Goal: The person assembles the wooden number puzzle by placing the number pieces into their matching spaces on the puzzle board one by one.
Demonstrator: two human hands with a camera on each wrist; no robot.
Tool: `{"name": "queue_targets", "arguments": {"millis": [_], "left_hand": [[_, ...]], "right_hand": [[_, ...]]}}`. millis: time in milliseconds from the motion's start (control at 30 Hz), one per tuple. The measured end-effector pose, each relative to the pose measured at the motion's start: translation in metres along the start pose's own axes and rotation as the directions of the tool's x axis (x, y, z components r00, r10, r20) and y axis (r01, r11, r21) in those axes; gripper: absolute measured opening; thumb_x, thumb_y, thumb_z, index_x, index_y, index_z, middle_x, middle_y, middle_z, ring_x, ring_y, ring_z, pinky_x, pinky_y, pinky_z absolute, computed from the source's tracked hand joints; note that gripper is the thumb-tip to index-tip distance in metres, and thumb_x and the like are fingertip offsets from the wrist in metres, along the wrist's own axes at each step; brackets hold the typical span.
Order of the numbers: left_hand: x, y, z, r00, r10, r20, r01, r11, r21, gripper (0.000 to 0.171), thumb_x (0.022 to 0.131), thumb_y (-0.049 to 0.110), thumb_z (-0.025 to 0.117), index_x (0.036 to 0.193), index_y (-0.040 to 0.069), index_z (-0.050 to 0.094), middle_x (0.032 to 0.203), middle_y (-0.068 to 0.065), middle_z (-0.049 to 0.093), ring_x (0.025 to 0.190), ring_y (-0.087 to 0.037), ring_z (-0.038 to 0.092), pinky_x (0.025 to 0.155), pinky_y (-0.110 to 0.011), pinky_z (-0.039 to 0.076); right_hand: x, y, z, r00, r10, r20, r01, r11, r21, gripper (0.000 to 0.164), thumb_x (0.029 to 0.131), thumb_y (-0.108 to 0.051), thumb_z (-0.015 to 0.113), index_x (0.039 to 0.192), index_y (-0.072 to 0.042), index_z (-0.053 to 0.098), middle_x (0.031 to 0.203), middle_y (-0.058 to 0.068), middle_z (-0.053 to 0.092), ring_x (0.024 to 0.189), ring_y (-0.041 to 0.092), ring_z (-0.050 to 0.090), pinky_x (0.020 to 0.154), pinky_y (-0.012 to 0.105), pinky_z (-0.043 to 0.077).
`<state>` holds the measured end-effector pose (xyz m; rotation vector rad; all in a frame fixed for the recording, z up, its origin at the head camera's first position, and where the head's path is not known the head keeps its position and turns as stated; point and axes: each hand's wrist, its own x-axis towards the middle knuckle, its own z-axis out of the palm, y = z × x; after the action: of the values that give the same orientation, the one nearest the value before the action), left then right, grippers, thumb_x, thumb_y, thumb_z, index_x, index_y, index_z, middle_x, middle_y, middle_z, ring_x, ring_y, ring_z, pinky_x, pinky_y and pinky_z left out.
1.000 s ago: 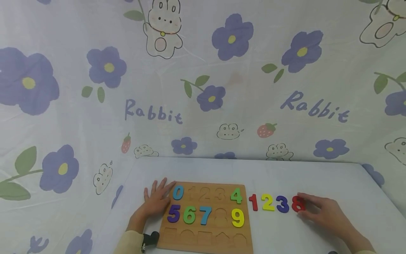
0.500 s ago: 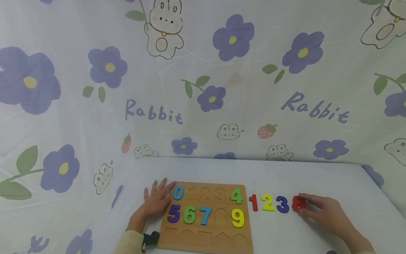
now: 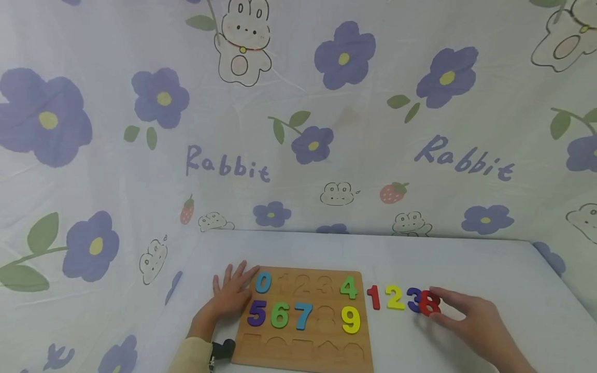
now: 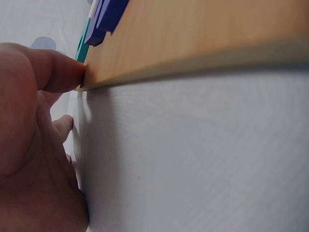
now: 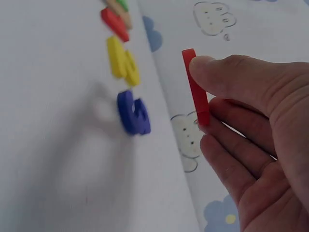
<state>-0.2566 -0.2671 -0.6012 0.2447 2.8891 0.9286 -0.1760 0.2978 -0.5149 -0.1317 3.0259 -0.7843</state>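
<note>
My right hand pinches a red number 8 between thumb and fingers. In the right wrist view the red 8 is seen edge-on, raised off the table; from the head it overlaps the purple number 3. My left hand lies at the left edge of a wooden number board, fingers spread, with the thumb touching the board's edge. The board bears 0, 4, 5, 6, 7 and 9; its recesses for 1, 2, 3 and 8 are bare.
A red number 1 and a yellow number 2 lie on the white table right of the board. Along the board's front runs a row of bare shape recesses. A rabbit-print cloth hangs behind.
The right hand has lifted the red 8 off the table and moved it left, over the edge of the purple 3. The left hand stays at the board.
</note>
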Motion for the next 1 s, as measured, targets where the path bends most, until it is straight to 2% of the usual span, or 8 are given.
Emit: {"name": "queue_targets", "arguments": {"millis": [167,300,533,667,1000], "left_hand": [[0.000,0.003,-0.002,1.000,-0.004,0.012,0.004,1.000,0.001,0.067,0.102,0.019,0.053,0.169,0.022,0.044,0.183,-0.020,0.017,0.168,-0.055,-0.006,0.124,-0.081,-0.017],[0.000,0.004,-0.003,1.000,-0.010,0.014,0.010,1.000,-0.001,0.067,0.103,0.020,0.052,0.169,0.022,0.044,0.184,-0.020,0.016,0.168,-0.055,-0.007,0.124,-0.080,-0.018],[-0.002,0.007,-0.003,1.000,-0.010,0.017,0.010,1.000,-0.006,0.067,0.103,0.019,0.052,0.169,0.021,0.044,0.183,-0.021,0.017,0.167,-0.056,-0.007,0.124,-0.081,-0.018],[-0.001,0.004,0.000,1.000,-0.006,0.010,0.006,1.000,0.002,0.067,0.102,0.019,0.053,0.168,0.021,0.045,0.183,-0.021,0.018,0.167,-0.056,-0.005,0.124,-0.081,-0.017],[0.002,0.001,0.001,1.000,-0.002,0.005,0.002,1.000,0.009,0.066,0.102,0.020,0.054,0.168,0.021,0.046,0.183,-0.021,0.018,0.167,-0.057,-0.005,0.123,-0.082,-0.016]], "right_hand": [[-0.008,-0.025,0.001,0.998,-0.046,-0.046,0.048,0.998,0.039,0.060,0.089,-0.026,0.092,0.143,-0.009,0.073,0.132,0.018,0.079,0.130,0.049,0.070,0.101,0.071,0.057],[-0.009,-0.047,0.005,0.995,-0.074,-0.066,0.080,0.993,0.085,0.058,0.088,-0.025,0.093,0.141,-0.013,0.075,0.132,0.012,0.080,0.129,0.043,0.072,0.103,0.068,0.058],[-0.003,-0.081,0.017,0.996,-0.083,-0.035,0.089,0.972,0.219,0.056,0.089,-0.024,0.092,0.142,-0.018,0.075,0.137,0.008,0.079,0.132,0.040,0.072,0.101,0.057,0.063],[0.002,-0.096,0.025,0.992,-0.119,-0.042,0.126,0.955,0.268,0.054,0.089,-0.021,0.092,0.140,-0.017,0.076,0.134,0.004,0.080,0.132,0.037,0.072,0.105,0.059,0.061],[0.017,-0.125,0.036,0.979,-0.196,-0.050,0.202,0.938,0.283,0.051,0.091,-0.024,0.091,0.139,-0.019,0.077,0.136,0.003,0.079,0.133,0.034,0.072,0.107,0.059,0.060]]}}
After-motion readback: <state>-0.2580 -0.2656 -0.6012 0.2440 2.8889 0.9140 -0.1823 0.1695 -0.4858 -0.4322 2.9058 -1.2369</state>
